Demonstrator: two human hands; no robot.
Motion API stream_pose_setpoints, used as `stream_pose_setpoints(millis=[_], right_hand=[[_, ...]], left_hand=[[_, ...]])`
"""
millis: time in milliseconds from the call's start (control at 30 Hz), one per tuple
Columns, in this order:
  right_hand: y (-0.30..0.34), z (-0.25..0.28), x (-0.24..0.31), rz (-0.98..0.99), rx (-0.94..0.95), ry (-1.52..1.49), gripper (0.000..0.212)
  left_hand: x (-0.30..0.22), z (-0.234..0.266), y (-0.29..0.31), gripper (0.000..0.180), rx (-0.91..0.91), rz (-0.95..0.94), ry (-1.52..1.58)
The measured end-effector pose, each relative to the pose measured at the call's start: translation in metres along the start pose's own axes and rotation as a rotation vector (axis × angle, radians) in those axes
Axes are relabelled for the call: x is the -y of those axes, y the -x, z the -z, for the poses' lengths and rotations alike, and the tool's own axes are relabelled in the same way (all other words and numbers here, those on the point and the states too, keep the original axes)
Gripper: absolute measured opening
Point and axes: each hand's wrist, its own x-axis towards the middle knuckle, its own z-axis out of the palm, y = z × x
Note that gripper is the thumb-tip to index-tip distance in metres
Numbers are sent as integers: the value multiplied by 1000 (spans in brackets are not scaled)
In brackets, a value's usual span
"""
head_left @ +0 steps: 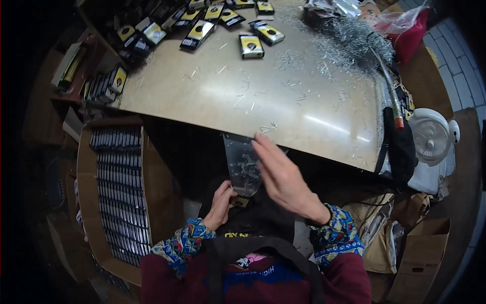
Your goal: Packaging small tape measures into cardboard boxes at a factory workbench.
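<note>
A clear plastic chute point(237, 164) hangs from the table's front edge, with several small shiny metal pins inside. At its lower end my left hand point(219, 206) is closed round a small black-and-yellow box point(239, 202), mostly hidden by the fingers and the chute. My right hand point(284, 178) is stretched flat and holds nothing that I can see. Its fingertips reach the table edge beside the chute's top. Just past them, a few loose pins point(268, 127) lie on the tabletop point(202, 101).
More pins lie scattered up to a large tangled pile point(349, 43) at the far right. Several small boxes point(251, 46) lie at the back. On my left stands a carton point(143, 202) packed with rows of boxes. A white fan point(430, 136) and a brush point(392, 96) are at the right.
</note>
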Motion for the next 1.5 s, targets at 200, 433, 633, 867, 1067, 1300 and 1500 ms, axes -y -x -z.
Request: stream_pose_setpoints(millis=[200,433,633,867,1067,1300,1500], right_hand=[[15,-3,-13,-108,55,-121,33],[52,-75,-20,97,462,224,41],[53,-52,-17,92,238,-241,38],[37,-39,-5,-46,290,-257,21],[29,-29,-7,-92,-130,-259,15],[33,-51,-9,63,-222,-124,38],[30,-52,-7,-122,-320,-434,35]], left_hand=[[3,-1,6,30,21,-85,-262],[32,8,-6,56,-157,-487,-1090],[10,23,18,73,-104,-735,-1285],[-6,-5,12,99,-91,-929,-853],[-44,-33,17,92,-180,-836,-832],[-46,-47,11,73,-212,-924,-883],[-58,-52,9,55,-169,-915,-920]])
